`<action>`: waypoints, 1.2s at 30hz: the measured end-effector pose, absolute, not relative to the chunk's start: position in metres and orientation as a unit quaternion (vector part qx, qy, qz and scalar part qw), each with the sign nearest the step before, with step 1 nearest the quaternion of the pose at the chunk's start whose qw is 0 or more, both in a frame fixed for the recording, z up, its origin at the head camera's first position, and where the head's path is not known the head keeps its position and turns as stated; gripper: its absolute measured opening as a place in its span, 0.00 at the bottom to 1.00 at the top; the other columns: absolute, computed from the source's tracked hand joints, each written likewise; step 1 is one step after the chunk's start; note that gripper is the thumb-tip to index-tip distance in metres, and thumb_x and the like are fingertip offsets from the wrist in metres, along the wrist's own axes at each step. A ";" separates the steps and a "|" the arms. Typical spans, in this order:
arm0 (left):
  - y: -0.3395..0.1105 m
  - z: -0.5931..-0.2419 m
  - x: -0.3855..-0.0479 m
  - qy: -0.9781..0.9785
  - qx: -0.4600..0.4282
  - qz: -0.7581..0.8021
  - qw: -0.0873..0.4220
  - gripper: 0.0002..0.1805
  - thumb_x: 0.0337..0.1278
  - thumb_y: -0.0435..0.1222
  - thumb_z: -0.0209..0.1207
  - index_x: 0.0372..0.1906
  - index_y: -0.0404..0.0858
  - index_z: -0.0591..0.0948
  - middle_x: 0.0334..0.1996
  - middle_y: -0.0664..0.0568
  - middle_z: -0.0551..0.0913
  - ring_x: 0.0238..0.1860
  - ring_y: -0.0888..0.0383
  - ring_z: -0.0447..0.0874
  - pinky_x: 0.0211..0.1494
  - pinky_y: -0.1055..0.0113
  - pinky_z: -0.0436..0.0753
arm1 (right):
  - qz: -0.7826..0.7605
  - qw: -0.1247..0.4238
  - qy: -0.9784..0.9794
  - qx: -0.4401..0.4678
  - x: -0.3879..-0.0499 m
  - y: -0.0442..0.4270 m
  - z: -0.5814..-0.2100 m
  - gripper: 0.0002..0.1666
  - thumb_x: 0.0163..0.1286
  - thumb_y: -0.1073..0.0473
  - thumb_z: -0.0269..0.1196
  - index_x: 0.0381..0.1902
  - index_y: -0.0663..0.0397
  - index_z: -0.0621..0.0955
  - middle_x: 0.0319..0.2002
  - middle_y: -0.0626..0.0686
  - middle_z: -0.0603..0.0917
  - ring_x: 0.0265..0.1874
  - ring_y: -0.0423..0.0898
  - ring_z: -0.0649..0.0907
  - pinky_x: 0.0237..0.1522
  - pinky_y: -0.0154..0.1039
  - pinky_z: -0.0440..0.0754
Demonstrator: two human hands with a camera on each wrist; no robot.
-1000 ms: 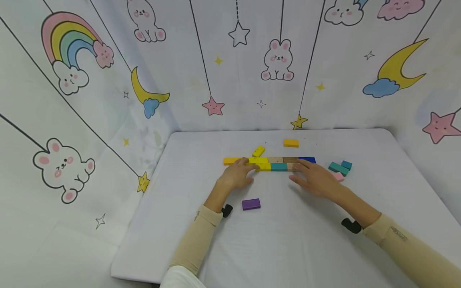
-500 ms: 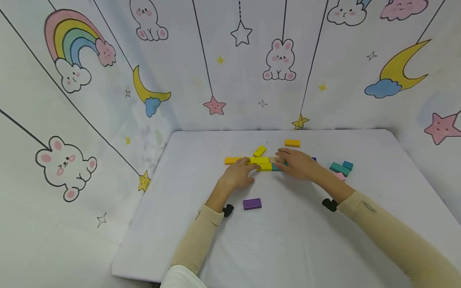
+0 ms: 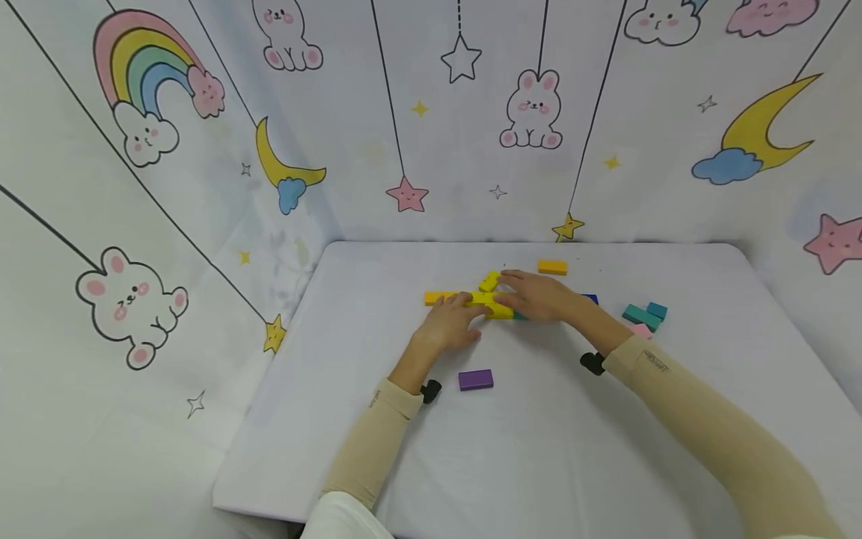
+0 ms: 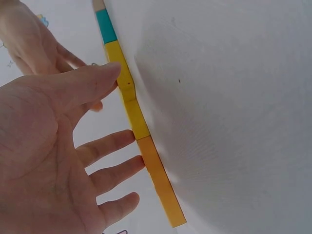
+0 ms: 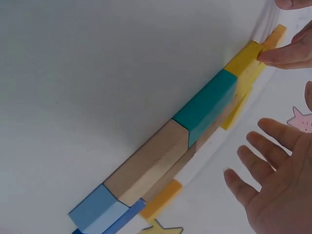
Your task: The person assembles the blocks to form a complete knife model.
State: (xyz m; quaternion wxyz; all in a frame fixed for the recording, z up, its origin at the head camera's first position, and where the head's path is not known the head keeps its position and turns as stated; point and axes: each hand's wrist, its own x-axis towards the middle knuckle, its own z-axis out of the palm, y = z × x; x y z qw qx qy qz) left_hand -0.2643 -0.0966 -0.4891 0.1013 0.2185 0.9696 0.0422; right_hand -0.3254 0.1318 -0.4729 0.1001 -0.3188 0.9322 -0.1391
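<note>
Two touching rows of coloured blocks run across the table, with an orange block [image 3: 439,298] at the left end. The left hand [image 3: 444,327] lies at the left part; in the left wrist view its fingertips touch the orange block [image 4: 161,180] and a yellow block [image 4: 138,119], fingers fairly straight. Above the rows' middle is the right hand [image 3: 542,296], fingers stretched leftward near a loose yellow block [image 3: 489,281]. The right wrist view has a teal block [image 5: 207,105], a wooden block [image 5: 146,161] and a light blue block [image 5: 100,209] end to end, apart from the right hand's [image 5: 287,180] relaxed fingers.
A purple block [image 3: 476,379] lies nearer the front. Behind the rows is a separate orange block [image 3: 552,267]. To the right, a teal block [image 3: 641,317], a smaller blue-green block [image 3: 657,310] and a pink block [image 3: 642,331] lie close together.
The right hand has moved left along the rows, from their right part toward the loose yellow block. The left hand stays at the left part. The head view has shifted slightly.
</note>
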 end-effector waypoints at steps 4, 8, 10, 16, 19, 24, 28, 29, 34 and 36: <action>-0.095 -0.488 -0.264 0.970 0.214 0.039 0.104 0.29 0.75 0.51 0.59 0.77 0.60 0.71 0.79 0.47 0.63 0.78 0.45 0.62 0.82 0.42 0.57 | -0.140 0.113 0.932 -0.315 -0.332 0.130 -0.474 0.39 0.84 0.37 0.47 0.80 0.56 0.66 0.80 0.59 0.63 0.78 0.62 0.64 0.76 0.64 0.64; -0.095 -0.488 -0.264 0.970 0.214 0.039 0.106 0.29 0.75 0.51 0.59 0.77 0.61 0.71 0.79 0.47 0.63 0.78 0.45 0.62 0.82 0.43 0.59 | -0.140 0.123 0.929 -0.321 -0.337 0.129 -0.476 0.36 0.85 0.38 0.47 0.78 0.54 0.69 0.80 0.58 0.64 0.79 0.61 0.62 0.77 0.65 0.61; -0.095 -0.490 -0.264 0.970 0.215 0.039 0.106 0.29 0.75 0.51 0.59 0.77 0.61 0.71 0.79 0.48 0.63 0.78 0.45 0.62 0.81 0.44 0.60 | -0.142 0.128 0.926 -0.326 -0.339 0.129 -0.477 0.35 0.85 0.39 0.47 0.77 0.54 0.71 0.79 0.58 0.65 0.79 0.62 0.61 0.77 0.67 0.59; -0.095 -0.491 -0.265 0.970 0.217 0.041 0.104 0.28 0.75 0.50 0.59 0.76 0.61 0.72 0.79 0.48 0.63 0.78 0.45 0.62 0.81 0.45 0.62 | -0.118 0.136 0.924 -0.337 -0.345 0.127 -0.487 0.33 0.86 0.40 0.45 0.77 0.52 0.71 0.78 0.59 0.68 0.79 0.64 0.60 0.77 0.69 0.55; -0.096 -0.490 -0.265 0.970 0.218 0.039 0.104 0.29 0.75 0.51 0.59 0.77 0.61 0.71 0.79 0.48 0.63 0.78 0.45 0.62 0.81 0.45 0.62 | -0.111 0.130 0.926 -0.335 -0.347 0.127 -0.488 0.34 0.86 0.39 0.45 0.78 0.51 0.71 0.77 0.59 0.68 0.79 0.63 0.61 0.78 0.68 0.55; -0.097 -0.488 -0.265 0.970 0.218 0.043 0.102 0.29 0.75 0.50 0.60 0.77 0.59 0.71 0.79 0.47 0.63 0.78 0.44 0.62 0.81 0.46 0.63 | -0.097 0.110 0.933 -0.329 -0.346 0.128 -0.487 0.35 0.85 0.37 0.45 0.76 0.52 0.73 0.76 0.61 0.69 0.77 0.62 0.65 0.77 0.65 0.61; -0.097 -0.488 -0.265 0.970 0.213 0.051 0.102 0.29 0.75 0.49 0.60 0.77 0.59 0.71 0.79 0.47 0.63 0.78 0.45 0.62 0.81 0.47 0.62 | -0.086 0.094 0.939 -0.320 -0.342 0.130 -0.485 0.35 0.85 0.37 0.46 0.74 0.53 0.75 0.75 0.63 0.71 0.74 0.64 0.69 0.75 0.65 0.66; -0.097 -0.488 -0.264 0.970 0.213 0.053 0.102 0.29 0.75 0.48 0.60 0.77 0.58 0.72 0.79 0.47 0.63 0.78 0.45 0.62 0.81 0.47 0.62 | -0.083 0.089 0.940 -0.319 -0.341 0.131 -0.485 0.35 0.85 0.37 0.46 0.74 0.53 0.75 0.74 0.63 0.72 0.73 0.64 0.71 0.73 0.65 0.68; -0.096 -0.489 -0.264 0.970 0.212 0.056 0.105 0.29 0.75 0.48 0.60 0.77 0.58 0.71 0.79 0.47 0.63 0.79 0.45 0.61 0.82 0.47 0.61 | -0.071 0.062 0.943 -0.319 -0.337 0.136 -0.485 0.33 0.84 0.39 0.49 0.71 0.54 0.78 0.68 0.65 0.77 0.62 0.65 0.80 0.65 0.64 0.78; -0.096 -0.490 -0.264 0.970 0.212 0.056 0.105 0.29 0.76 0.48 0.59 0.77 0.59 0.71 0.79 0.47 0.63 0.79 0.45 0.61 0.82 0.47 0.61 | -0.066 0.055 0.944 -0.318 -0.337 0.138 -0.487 0.33 0.84 0.39 0.50 0.71 0.54 0.78 0.66 0.64 0.79 0.59 0.64 0.82 0.62 0.62 0.81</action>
